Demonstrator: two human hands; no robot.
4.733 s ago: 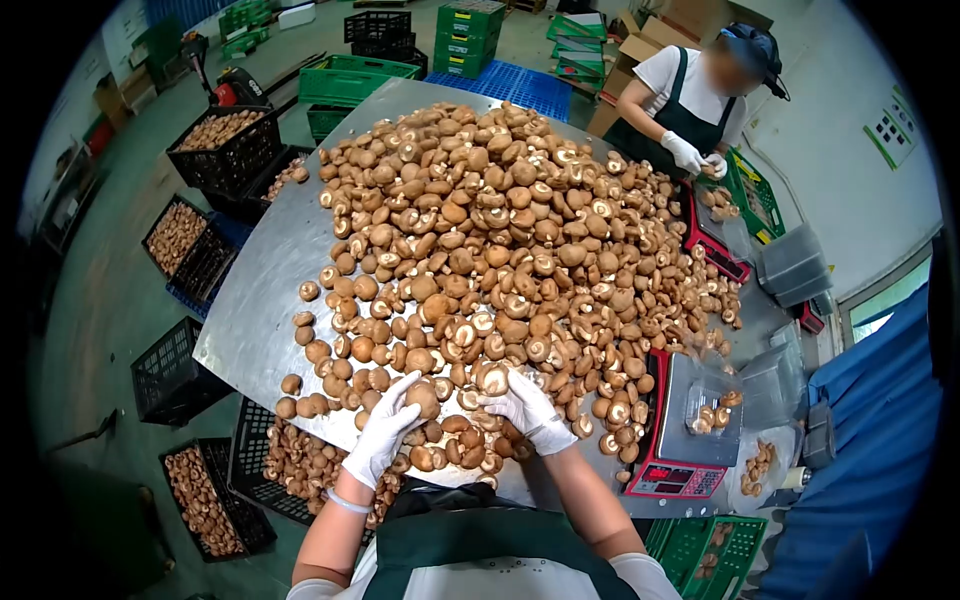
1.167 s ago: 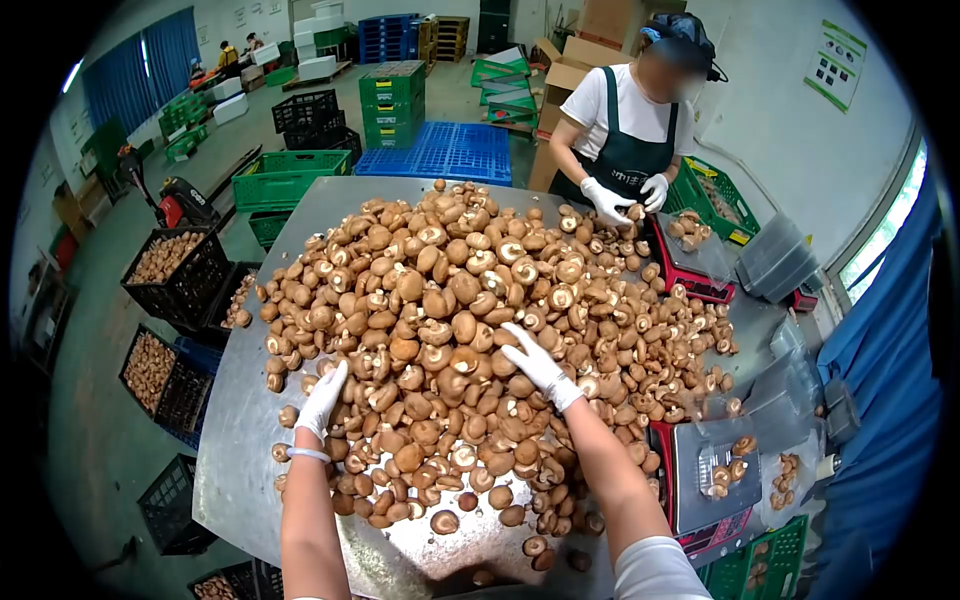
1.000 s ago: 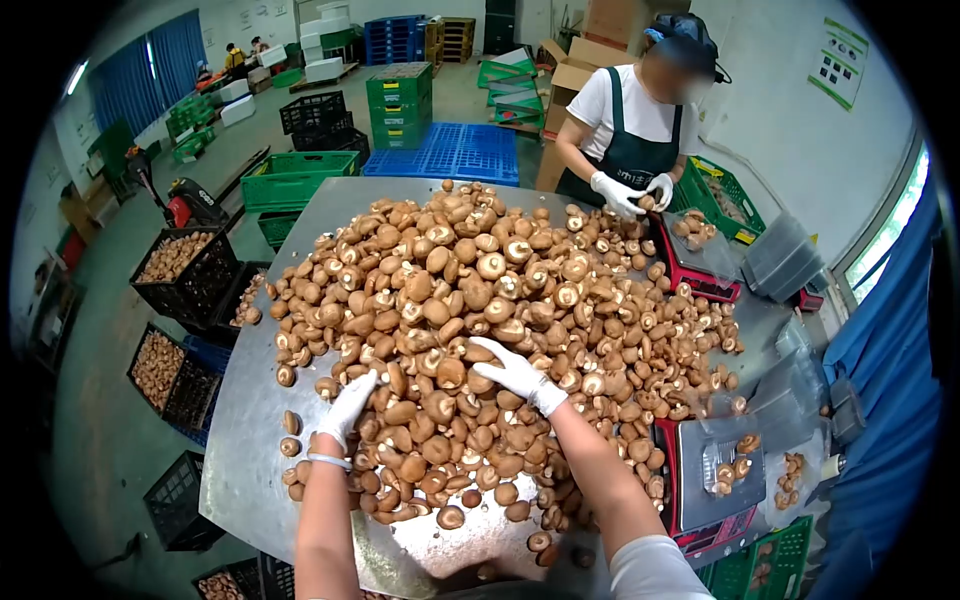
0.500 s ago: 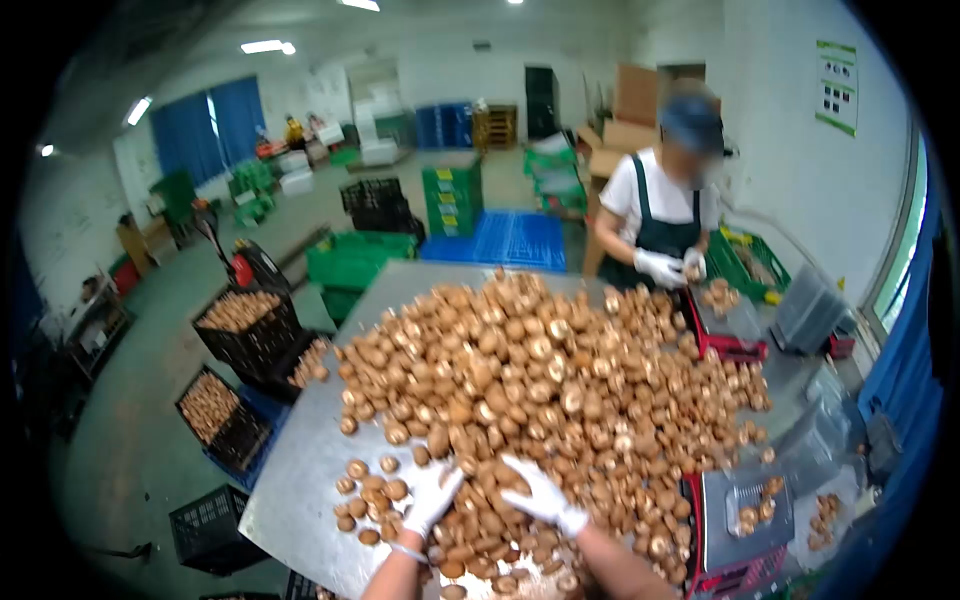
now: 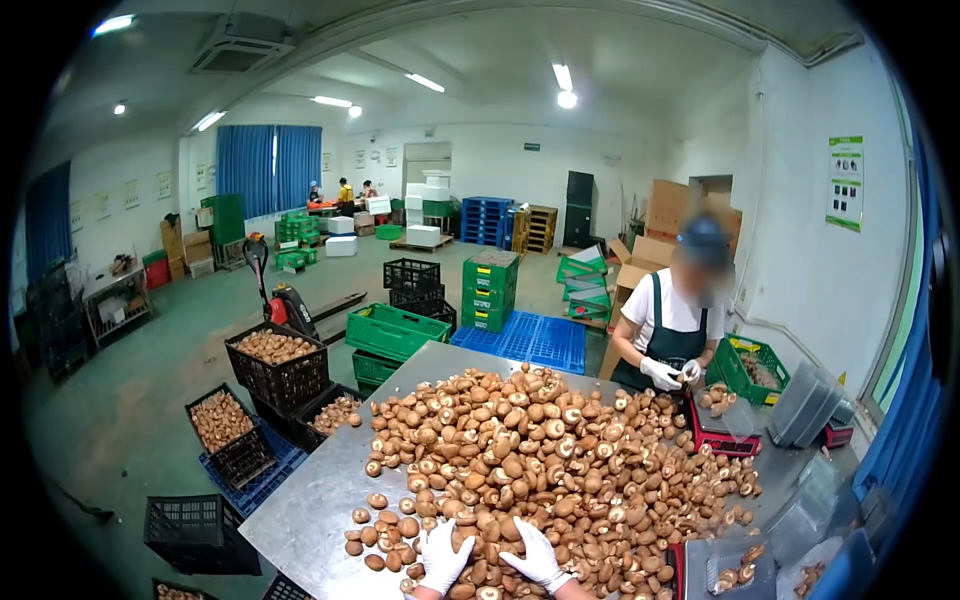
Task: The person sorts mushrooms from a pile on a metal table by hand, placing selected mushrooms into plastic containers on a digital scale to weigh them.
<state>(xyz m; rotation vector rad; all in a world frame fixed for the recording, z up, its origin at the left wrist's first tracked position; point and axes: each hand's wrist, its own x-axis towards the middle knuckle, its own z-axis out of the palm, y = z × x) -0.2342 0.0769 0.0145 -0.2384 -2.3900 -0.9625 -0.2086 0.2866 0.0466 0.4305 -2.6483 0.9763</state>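
Observation:
A wide heap of brown shiitake mushrooms (image 5: pixel 520 440) covers much of the metal table (image 5: pixel 310 510). My left hand (image 5: pixel 443 558), in a white glove, rests at the heap's near edge with thumb and fingers apart. Beside it, my gloved right hand (image 5: pixel 536 556) lies against the mushrooms, fingers spread. Several mushrooms sit between the two hands, and neither hand grips one. A small loose group of mushrooms (image 5: pixel 385 535) lies left of my left hand.
At right stands a scale (image 5: pixel 695 570) with a plastic tray of mushrooms on it. A co-worker (image 5: pixel 670 330) in white gloves handles something at another scale (image 5: pixel 725 440). Clear plastic boxes (image 5: pixel 805 405) stack at right. Black crates of mushrooms (image 5: pixel 280 370) stand left of the table.
The view has tilted upward, so the table and my hands appear lower and more of the room shows. Both hands stay at the heap's near edge, fingers still apart.

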